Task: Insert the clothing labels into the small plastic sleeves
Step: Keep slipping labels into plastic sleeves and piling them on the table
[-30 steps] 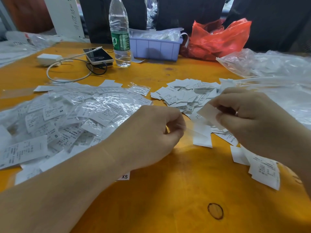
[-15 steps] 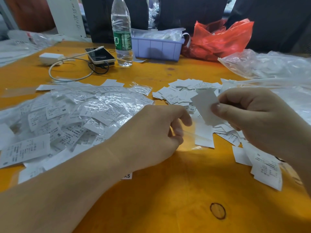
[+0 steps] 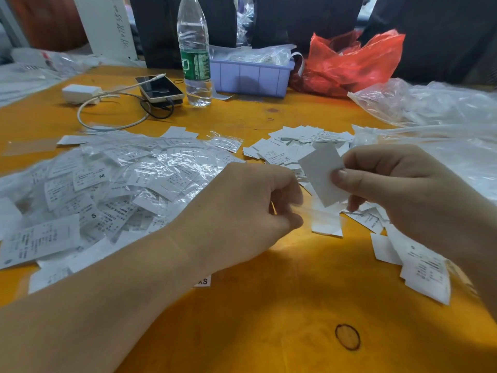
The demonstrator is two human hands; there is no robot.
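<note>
**Label lifted clear, sleeve waiting below**

On the left of the orange table (image 3: 242, 332) lies the heap of finished sleeved labels (image 3: 107, 184), shiny under the light; behind it sit a phone (image 3: 160, 90) on its cable and a water bottle (image 3: 195, 52).

The left hand (image 3: 242, 211) hovers near the middle, fingers curled in toward the thumb. They seem to pinch the edge of a clear plastic sleeve (image 3: 320, 214) — the film is faint and blurred, so I judge that from the glint running right from the fingertips, not from a plain view.

Beside it, the right hand (image 3: 398, 189) clamps thumb and forefinger on one blank-sided clothing label (image 3: 322, 173). A second ago that label was low and half hidden in the fingers; now it stands higher, tilted, its whole face showing, its lower corner just above the sleeve. The hands have also drawn a little closer together.

That reads as lining up — the label is not yet in. What remains is to find the sleeve's mouth and slide it down. Loose labels (image 3: 290, 149) wait behind and to the right.
</note>
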